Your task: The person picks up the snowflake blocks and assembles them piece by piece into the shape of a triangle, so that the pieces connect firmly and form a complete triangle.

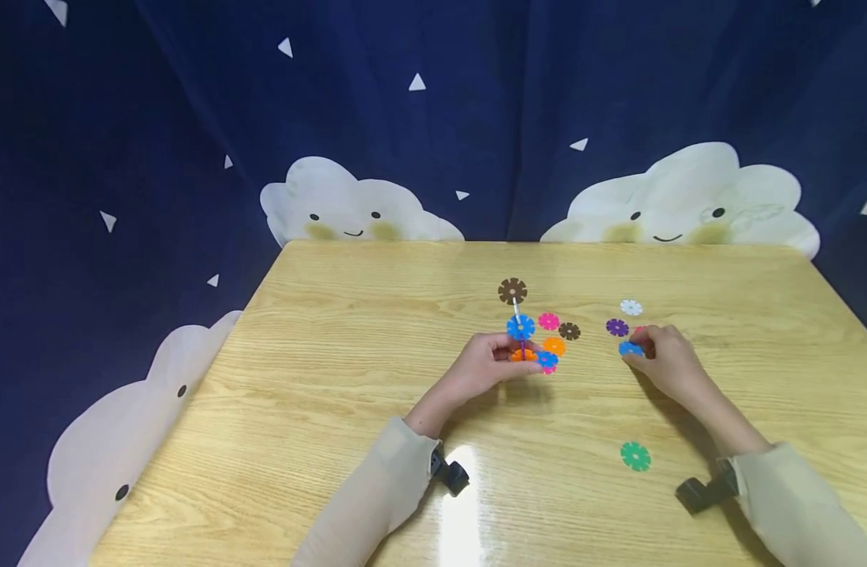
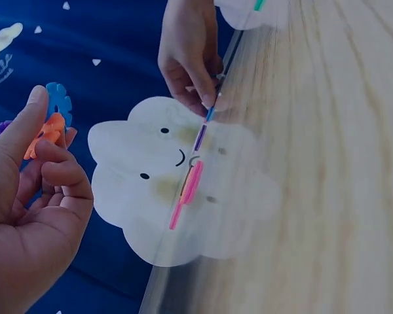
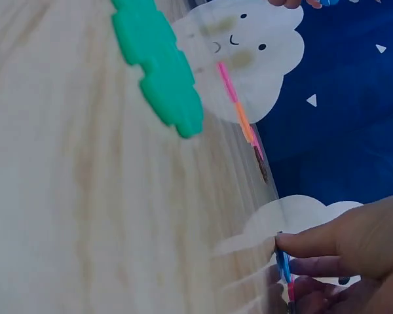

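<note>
My left hand [image 1: 479,364] grips a joined string of slotted plastic snowflake discs, held above the table. An orange disc [image 2: 49,134] sits between thumb and fingers. From it the string rises through a purple disc seen edge-on, a blue disc [image 1: 521,327] and a white one to a brown disc [image 1: 513,290] at the top. To the right, my right hand [image 1: 668,366] pinches a loose blue disc [image 1: 629,348] by its edge, down at the tabletop. A pink disc [image 1: 639,330] shows partly behind its fingers.
Loose discs lie on the wooden table [image 1: 298,354]: purple [image 1: 617,327] and white [image 1: 631,308] by the right hand; pink [image 1: 549,321], brown [image 1: 569,331] and orange [image 1: 554,346] beyond the left. A green disc [image 1: 635,457] lies nearer. Behind hangs a dark blue curtain [image 1: 376,126].
</note>
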### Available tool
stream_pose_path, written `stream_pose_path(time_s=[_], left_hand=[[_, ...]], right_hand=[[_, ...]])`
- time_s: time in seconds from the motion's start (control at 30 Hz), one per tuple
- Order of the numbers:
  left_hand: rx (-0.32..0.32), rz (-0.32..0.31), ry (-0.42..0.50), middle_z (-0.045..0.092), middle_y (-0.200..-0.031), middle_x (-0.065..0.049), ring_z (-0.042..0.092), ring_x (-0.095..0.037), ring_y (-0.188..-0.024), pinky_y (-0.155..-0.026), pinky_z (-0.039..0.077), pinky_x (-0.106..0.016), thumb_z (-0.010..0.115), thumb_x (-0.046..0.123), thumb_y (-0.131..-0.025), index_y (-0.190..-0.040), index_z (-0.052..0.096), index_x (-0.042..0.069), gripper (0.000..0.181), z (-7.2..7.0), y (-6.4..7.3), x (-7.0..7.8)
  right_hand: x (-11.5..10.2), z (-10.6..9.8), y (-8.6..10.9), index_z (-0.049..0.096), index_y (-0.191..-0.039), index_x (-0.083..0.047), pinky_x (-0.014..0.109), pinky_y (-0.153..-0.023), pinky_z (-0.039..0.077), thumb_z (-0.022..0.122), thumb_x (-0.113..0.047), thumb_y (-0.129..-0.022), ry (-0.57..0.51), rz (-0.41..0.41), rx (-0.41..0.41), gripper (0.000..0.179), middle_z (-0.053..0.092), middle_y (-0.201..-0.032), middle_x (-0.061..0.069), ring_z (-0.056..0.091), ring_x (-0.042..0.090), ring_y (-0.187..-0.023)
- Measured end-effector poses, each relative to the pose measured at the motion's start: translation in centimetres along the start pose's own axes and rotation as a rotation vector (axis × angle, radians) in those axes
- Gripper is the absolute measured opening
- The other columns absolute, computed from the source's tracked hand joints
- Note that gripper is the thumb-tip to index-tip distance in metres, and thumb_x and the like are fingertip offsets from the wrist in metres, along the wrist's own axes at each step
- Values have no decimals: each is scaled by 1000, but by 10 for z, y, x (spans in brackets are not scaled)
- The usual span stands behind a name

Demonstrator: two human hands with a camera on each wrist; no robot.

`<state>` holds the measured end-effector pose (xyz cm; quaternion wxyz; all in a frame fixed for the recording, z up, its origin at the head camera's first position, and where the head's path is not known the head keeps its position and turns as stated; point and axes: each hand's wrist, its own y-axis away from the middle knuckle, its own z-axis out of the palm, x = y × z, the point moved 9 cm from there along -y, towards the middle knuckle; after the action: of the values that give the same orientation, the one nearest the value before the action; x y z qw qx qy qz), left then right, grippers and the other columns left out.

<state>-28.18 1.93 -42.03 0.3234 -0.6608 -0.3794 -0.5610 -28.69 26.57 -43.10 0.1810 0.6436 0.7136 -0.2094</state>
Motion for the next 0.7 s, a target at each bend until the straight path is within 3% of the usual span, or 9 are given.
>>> stream_pose_path(time_s=[0.1, 0.2, 0.37, 0.53, 0.7], left_hand=[[-18, 5, 2, 73, -96, -10, 58, -8, -72, -65, 50, -15, 76, 17, -85, -108, 71, 4, 27, 1, 0, 0], [-38, 7, 3, 72, -98, -9, 58, -7, -73, -66, 50, -16, 75, 17, -87, -110, 70, 4, 27, 1, 0, 0], [-58, 12, 2, 69, -95, -3, 54, -6, -72, -65, 47, -15, 73, 17, -89, -112, 69, 5, 26, 2, 0, 0], [-68, 1, 5, 70, -100, -8, 55, -5, -73, -67, 48, -16, 71, 16, -90, -114, 68, 4, 28, 3, 0, 0], [-68, -15, 3, 69, -101, -8, 56, -7, -74, -70, 52, -20, 71, 16, -90, -115, 68, 3, 29, 3, 0, -1]], right_hand=[[2, 1, 1, 55, -101, 14, 24, -63, 36, 70, -10, -87, -26, 11, -16, 32, 50, -88, 20, 44, 26, -81], [-1, -3, 4, 52, -99, 9, 21, -60, 36, 72, -9, -84, -38, 12, 21, 30, 52, -86, 17, 45, 23, -78], [-15, -7, 14, 58, -110, 5, 19, -49, 40, 69, -5, -88, -91, -46, 106, 27, 64, -80, 13, 54, 9, -62], [-27, -3, 22, 62, -122, 1, 21, -41, 43, 64, -10, -94, -280, -50, 98, 30, 72, -82, 16, 62, 8, -54], [-41, -4, 29, 62, -123, 0, 23, -46, 50, 67, -16, -93, -450, -84, 127, 35, 73, -85, 3, 68, 17, -58]])
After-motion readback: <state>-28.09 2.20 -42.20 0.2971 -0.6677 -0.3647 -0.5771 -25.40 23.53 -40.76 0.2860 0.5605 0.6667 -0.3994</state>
